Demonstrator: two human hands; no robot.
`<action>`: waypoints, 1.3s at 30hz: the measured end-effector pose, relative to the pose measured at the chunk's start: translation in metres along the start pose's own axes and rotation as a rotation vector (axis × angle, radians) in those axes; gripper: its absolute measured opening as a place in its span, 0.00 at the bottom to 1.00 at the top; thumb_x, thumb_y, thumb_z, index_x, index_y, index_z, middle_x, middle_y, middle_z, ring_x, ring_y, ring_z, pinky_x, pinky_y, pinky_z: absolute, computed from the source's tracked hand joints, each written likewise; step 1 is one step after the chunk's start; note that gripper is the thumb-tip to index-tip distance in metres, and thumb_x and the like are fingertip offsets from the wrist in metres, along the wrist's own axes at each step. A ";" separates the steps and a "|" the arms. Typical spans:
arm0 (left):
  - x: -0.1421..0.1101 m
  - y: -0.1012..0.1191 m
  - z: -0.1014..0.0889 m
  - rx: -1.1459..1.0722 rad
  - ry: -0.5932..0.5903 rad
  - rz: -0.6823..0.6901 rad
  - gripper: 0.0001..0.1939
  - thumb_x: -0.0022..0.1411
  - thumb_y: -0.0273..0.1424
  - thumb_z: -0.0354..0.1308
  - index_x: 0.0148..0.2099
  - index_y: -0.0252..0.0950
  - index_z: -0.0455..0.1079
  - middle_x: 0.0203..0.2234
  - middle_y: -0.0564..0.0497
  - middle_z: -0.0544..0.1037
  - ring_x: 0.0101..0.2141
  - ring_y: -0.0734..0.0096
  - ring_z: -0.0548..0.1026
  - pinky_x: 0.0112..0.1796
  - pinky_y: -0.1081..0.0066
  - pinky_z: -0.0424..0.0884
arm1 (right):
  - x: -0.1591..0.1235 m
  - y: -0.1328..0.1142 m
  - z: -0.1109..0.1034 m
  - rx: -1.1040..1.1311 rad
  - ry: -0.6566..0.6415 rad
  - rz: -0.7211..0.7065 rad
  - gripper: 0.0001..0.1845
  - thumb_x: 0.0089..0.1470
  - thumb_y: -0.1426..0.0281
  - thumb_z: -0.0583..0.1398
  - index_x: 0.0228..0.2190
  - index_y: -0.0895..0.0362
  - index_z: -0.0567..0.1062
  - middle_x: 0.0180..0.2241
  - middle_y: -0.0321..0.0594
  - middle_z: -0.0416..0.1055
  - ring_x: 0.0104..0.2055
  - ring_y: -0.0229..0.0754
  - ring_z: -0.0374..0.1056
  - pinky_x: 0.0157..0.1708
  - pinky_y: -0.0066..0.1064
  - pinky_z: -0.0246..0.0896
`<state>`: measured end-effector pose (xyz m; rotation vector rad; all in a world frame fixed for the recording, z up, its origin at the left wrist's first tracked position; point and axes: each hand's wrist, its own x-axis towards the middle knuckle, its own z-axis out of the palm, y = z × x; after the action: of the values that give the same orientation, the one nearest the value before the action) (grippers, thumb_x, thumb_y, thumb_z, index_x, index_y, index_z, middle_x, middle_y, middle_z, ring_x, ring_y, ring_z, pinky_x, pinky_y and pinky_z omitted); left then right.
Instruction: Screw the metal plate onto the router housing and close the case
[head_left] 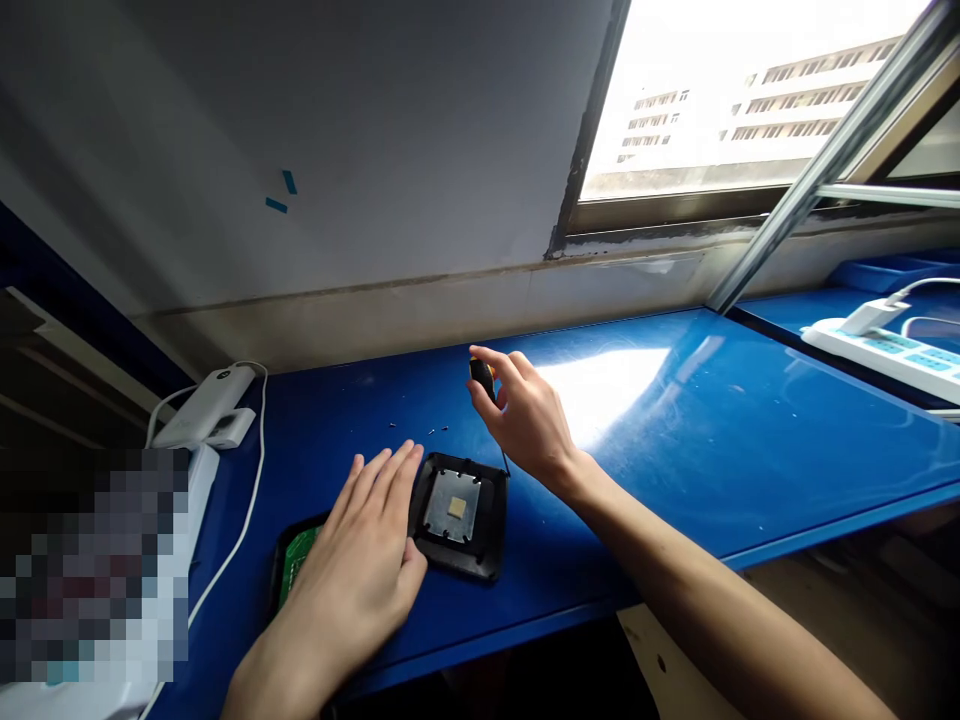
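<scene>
A black plastic casing (491,520) lies on the blue table, with a silver metal plate (442,505) and a small beige square (457,509) in its middle. My left hand (367,540) rests at the casing's left edge, fingers stretched out and holding nothing. Behind that hand, partly hidden, is a green circuit board (298,552) in a dark frame. My right hand (529,415) pinches a screwdriver (482,377) by its black and yellow handle. The thin shaft runs down to the casing's upper right corner; the tip is too small to make out.
Several tiny screws (431,431) lie beyond the casing. White power adapters (206,405) with a cable stand on the left, beside a blurred-out area. A white power strip (892,350) is at the far right, behind a metal post (787,190). The wall and window close off the back.
</scene>
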<state>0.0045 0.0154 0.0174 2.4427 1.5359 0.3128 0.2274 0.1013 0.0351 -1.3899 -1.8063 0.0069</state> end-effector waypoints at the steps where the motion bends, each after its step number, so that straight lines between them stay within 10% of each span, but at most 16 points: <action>1: 0.001 0.006 0.004 0.011 0.015 -0.023 0.41 0.67 0.38 0.50 0.77 0.35 0.45 0.74 0.38 0.57 0.73 0.46 0.51 0.70 0.37 0.45 | -0.001 0.001 -0.001 0.044 0.050 -0.037 0.20 0.68 0.65 0.56 0.60 0.51 0.70 0.41 0.39 0.73 0.30 0.38 0.70 0.34 0.35 0.72; 5: 0.004 0.032 0.023 0.036 0.061 -0.138 0.56 0.56 0.61 0.59 0.75 0.33 0.50 0.68 0.29 0.67 0.69 0.33 0.61 0.69 0.35 0.49 | -0.006 0.002 -0.004 0.210 0.213 -0.189 0.19 0.71 0.65 0.55 0.61 0.50 0.66 0.41 0.38 0.70 0.32 0.36 0.69 0.36 0.34 0.75; 14: -0.004 0.014 0.011 0.010 -0.032 0.116 0.56 0.56 0.32 0.60 0.77 0.51 0.31 0.74 0.41 0.59 0.72 0.36 0.54 0.66 0.28 0.55 | -0.017 -0.002 0.009 0.466 0.252 -0.404 0.20 0.71 0.67 0.58 0.61 0.49 0.65 0.48 0.40 0.71 0.42 0.36 0.75 0.41 0.30 0.79; 21: -0.013 0.001 0.025 0.055 0.021 -0.036 0.50 0.63 0.52 0.60 0.76 0.52 0.34 0.72 0.37 0.62 0.71 0.27 0.51 0.61 0.22 0.59 | -0.017 0.002 0.012 0.461 0.218 -0.405 0.19 0.72 0.66 0.57 0.61 0.49 0.64 0.48 0.39 0.71 0.46 0.37 0.75 0.45 0.31 0.79; 39: -0.013 0.001 0.028 0.028 0.044 -0.007 0.45 0.66 0.48 0.61 0.74 0.47 0.40 0.70 0.37 0.65 0.71 0.34 0.57 0.64 0.28 0.60 | -0.020 -0.015 0.010 0.613 0.212 -0.413 0.16 0.69 0.73 0.57 0.57 0.54 0.69 0.51 0.40 0.77 0.46 0.37 0.77 0.46 0.32 0.78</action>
<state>0.0081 0.0007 -0.0097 2.4668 1.5767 0.3479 0.2100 0.0842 0.0238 -0.5587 -1.6843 0.1744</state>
